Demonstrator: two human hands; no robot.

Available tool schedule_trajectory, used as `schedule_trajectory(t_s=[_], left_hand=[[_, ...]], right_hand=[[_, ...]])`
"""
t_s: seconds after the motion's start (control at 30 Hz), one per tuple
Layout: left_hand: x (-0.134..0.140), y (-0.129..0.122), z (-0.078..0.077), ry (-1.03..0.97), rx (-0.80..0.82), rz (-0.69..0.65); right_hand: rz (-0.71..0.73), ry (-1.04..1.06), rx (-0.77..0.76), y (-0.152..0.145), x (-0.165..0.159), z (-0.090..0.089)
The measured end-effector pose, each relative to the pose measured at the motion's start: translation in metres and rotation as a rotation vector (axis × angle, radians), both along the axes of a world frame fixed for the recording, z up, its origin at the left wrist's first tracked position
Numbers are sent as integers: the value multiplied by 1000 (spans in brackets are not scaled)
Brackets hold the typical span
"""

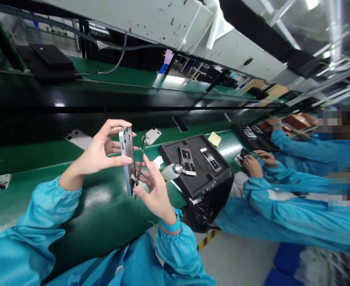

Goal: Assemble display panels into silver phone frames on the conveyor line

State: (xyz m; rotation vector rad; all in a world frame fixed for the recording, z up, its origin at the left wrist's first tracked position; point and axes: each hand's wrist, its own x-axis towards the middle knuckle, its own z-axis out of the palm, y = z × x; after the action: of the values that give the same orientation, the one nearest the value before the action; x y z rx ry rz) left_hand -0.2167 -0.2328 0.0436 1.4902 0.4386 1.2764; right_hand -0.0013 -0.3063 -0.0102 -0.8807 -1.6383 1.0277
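Observation:
My left hand (pixel 109 149) grips a silver-blue phone frame (pixel 127 159) by its edges, thumb on the near side and fingers around the top. In my right hand (pixel 154 184) is a thin dark phone panel (pixel 141 163), pinched between thumb and fingers. Both parts stand nearly upright, edge toward me, and the panel lies close beside the frame. Whether the two touch at the lower end I cannot tell. Past my hands, a phone part (pixel 154 136) rests on the green bench, and another pale phone housing (pixel 78 139) lies left of it.
Right of my hands sits a black foam tray (pixel 199 182) with phone parts (pixel 188 163). A white bottle (pixel 171 171) with a metal cap stands at its edge, a yellow note (pixel 214 139) behind. Co-workers in blue sleeves (pixel 282 190) work further right. A dark panel (pixel 180 123) lies beyond.

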Motion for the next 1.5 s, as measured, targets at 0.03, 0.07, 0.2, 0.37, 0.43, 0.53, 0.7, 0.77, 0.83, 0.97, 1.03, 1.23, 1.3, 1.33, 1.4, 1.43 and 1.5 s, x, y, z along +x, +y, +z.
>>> schedule_trajectory(t_s=[0.03, 0.07, 0.2, 0.37, 0.43, 0.53, 0.7, 0.77, 0.83, 0.97, 1.03, 1.23, 1.3, 1.33, 1.4, 1.43, 1.5], left_hand=[[-1, 0, 0, 7, 20, -2], [-1, -1, 0, 8, 41, -4], [-3, -6, 1, -41, 74, 0], [-8, -25, 12, -121, 135, -81], [-8, -34, 18, -126, 142, -93], [-6, -44, 22, -161, 175, -96], [6, -57, 20, -253, 184, -34], [9, -62, 21, -268, 145, 15], [10, -64, 22, -249, 120, 50], [1, -56, 23, -182, 177, 43], [-3, -50, 23, -135, 207, 12], [1, -46, 24, 15, 75, 64], [7, -45, 23, 42, 33, 82], [9, -43, 23, 53, 19, 88], [13, -39, 21, 66, 4, 97], [14, -38, 21, 68, 0, 102], [16, -35, 22, 69, -4, 115]], right_hand=[[8, 5, -1, -1, -1, 0], [13, 10, 2, -2, -2, 1], [-23, 26, 66, -13, -9, 6], [-68, 29, 166, -33, -8, 23], [-59, -8, 195, -41, -5, 30], [-57, -33, 237, -49, -2, 37], [-63, -83, 270, -52, 4, 39], [-63, -108, 284, -51, 6, 40], [-53, -110, 279, -50, 8, 42], [-47, -100, 261, -46, 8, 41], [-43, -93, 267, -42, 7, 39], [36, 57, 90, -26, -3, 32], [53, 85, 41, -20, -5, 27], [53, 91, 28, -18, -6, 25], [45, 103, 18, -14, -6, 18], [42, 111, 18, -12, -7, 15], [48, 137, 23, -9, -8, 10]])
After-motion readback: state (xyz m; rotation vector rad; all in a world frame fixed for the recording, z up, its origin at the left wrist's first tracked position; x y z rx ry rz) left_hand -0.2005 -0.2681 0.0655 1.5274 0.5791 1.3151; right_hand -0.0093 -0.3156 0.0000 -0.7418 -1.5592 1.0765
